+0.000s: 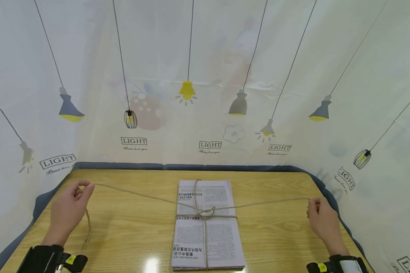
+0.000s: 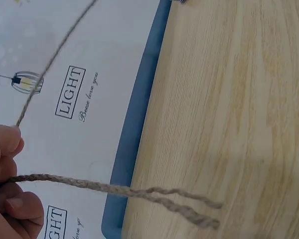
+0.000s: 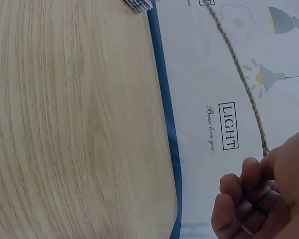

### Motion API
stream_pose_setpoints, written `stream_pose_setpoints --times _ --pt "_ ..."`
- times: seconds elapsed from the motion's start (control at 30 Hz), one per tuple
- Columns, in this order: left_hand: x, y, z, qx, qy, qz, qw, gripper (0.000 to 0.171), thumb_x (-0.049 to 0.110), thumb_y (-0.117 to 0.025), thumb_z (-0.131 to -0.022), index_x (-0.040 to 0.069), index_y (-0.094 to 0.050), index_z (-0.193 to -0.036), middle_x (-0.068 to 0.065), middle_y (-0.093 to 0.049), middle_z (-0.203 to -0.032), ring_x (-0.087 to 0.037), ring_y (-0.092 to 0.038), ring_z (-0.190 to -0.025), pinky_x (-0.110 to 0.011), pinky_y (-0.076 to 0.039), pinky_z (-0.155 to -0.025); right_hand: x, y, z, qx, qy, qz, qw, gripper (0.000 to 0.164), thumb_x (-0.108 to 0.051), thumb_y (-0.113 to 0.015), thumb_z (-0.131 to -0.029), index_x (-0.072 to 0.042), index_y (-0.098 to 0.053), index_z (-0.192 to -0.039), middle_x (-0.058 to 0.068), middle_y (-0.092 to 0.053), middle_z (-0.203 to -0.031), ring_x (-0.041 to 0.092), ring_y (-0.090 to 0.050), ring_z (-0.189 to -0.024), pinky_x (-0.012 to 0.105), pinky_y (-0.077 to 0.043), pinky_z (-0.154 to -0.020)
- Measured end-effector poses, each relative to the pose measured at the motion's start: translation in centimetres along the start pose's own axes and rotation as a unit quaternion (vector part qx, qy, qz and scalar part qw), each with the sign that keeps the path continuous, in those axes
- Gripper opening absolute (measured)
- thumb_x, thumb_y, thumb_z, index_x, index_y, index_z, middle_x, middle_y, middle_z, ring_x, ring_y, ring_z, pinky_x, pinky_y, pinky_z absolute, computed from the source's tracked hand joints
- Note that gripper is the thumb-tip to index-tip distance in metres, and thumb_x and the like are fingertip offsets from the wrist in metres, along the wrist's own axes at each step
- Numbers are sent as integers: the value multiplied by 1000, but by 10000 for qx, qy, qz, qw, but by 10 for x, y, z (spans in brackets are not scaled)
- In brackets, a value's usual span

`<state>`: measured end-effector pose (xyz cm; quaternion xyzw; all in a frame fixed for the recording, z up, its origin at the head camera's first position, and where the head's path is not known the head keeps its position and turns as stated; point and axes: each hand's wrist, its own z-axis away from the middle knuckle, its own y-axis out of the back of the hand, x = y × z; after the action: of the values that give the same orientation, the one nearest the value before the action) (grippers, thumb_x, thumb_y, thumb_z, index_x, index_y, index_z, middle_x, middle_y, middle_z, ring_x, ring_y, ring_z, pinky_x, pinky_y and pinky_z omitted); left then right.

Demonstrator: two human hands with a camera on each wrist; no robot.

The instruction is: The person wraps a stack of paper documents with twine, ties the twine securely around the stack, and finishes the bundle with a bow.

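A stack of newspapers (image 1: 222, 239) lies on the table, with twine (image 1: 205, 235) crossing it lengthwise and sideways. Near the middle of its top the twine forms a loose knot with a small loop (image 1: 212, 211). My left hand (image 1: 70, 206), out at the left, pinches one twine end; its frayed tail (image 2: 184, 204) hangs below the fingers in the left wrist view. Far to the right, my right hand (image 1: 322, 222) pinches the other end between thumb and curled fingers. Both strands run nearly straight from the knot to the hands, raised above the table.
The wooden table (image 1: 130, 235) has a blue-grey edge (image 1: 191, 167) along the back and sides. Behind it hangs a pale curtain (image 1: 177, 45) printed with lamps and the word LIGHT. Black straps with devices (image 1: 41, 259) sit on both wrists.
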<state>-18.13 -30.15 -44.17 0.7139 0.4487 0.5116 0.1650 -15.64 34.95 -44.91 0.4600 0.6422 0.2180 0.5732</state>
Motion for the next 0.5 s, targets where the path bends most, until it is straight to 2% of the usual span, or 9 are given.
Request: stream_pose_setpoints --times 0.13,0.37,0.5 --pt "-6 5 1 206 292 -111 9993 31 37 -52 -101 9 -62 -108 0 -33 -57 -13 -26 -44 -30 -18 -50 5 1 -2 -115 -156 -26 9998 37 -26 -28 -106 5 -47 -113 14 -63 -85 11 -47 -57 27 -37 -51" --pt "-22 9 4 407 611 -441 9963 31 34 -53 -101 5 -61 -108 -1 -39 -54 -12 -29 -44 -28 -20 -52 14 3 -6 -132 -257 223 9993 35 -23 -26 -105 6 -45 -109 16 -59 -82 17 -45 -56 30 -34 -50" --pt "-26 15 2 627 790 -405 9941 30 31 -54 -100 3 -63 -109 -2 -41 -54 -11 -31 -45 -27 -23 -58 16 6 -8 -156 -422 346 9984 36 -24 -26 -105 6 -45 -107 17 -56 -79 21 -46 -55 32 -33 -50"
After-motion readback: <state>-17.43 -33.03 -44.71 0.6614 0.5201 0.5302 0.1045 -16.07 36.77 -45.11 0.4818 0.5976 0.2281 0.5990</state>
